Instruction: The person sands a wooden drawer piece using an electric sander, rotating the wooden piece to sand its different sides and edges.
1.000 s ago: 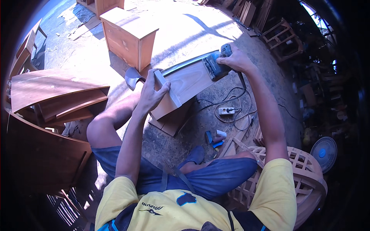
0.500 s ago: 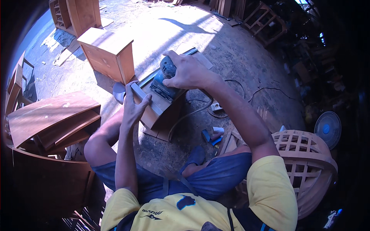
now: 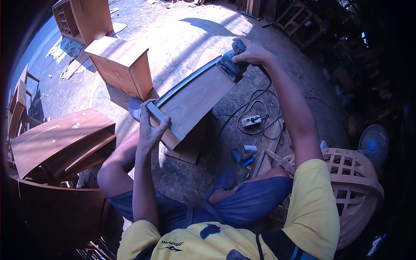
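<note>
A wooden drawer (image 3: 193, 102) lies slanted in front of me, its broad light-brown face up, with a raised lip at the near left end and a narrow rail along the far edge. My left hand (image 3: 151, 132) is closed on that lip, fingers over the end and thumb on the near side. At the far right end, my right hand (image 3: 255, 53) grips a blue-black electric sander (image 3: 229, 64) from above. The sander's pad sits on the face there, partly past its end. Its underside is hidden.
A cord runs from the sander to a white power strip (image 3: 251, 121). A small wooden cabinet (image 3: 117, 67) stands at far left, curved brown furniture (image 3: 65, 138) at left. Right are a lattice wooden piece (image 3: 351, 167) and a fan (image 3: 373, 145). Blue scraps (image 3: 242, 158) lie near my foot.
My right hand has slid the sander from the drawer's middle to its far right end, uncovering the face. The left hand keeps its grip on the lip.
</note>
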`<act>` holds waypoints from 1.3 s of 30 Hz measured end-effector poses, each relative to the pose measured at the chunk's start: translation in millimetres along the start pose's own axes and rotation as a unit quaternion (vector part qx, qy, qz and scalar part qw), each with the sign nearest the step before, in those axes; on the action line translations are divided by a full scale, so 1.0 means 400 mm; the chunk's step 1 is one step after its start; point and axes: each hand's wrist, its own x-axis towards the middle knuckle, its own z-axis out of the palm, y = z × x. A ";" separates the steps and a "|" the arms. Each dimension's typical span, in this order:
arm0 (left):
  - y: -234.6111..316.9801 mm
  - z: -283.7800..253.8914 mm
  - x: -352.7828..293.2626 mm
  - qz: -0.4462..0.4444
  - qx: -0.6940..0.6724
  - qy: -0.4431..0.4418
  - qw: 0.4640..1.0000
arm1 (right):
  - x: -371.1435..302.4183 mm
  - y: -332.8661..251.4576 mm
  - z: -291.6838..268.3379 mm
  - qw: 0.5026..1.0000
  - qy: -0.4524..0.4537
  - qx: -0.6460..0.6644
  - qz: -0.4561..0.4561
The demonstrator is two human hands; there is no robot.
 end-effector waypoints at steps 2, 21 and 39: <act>-0.007 -0.016 -0.007 0.002 0.011 0.010 1.000 | 0.007 -0.017 0.009 1.000 -0.009 0.004 -0.027; -0.016 0.005 -0.003 0.007 0.025 0.025 0.999 | -0.191 -0.221 0.111 0.990 0.001 0.015 -0.139; -0.044 -0.008 -0.001 0.027 0.049 0.017 0.998 | -0.027 0.025 0.021 1.000 0.022 0.016 -0.007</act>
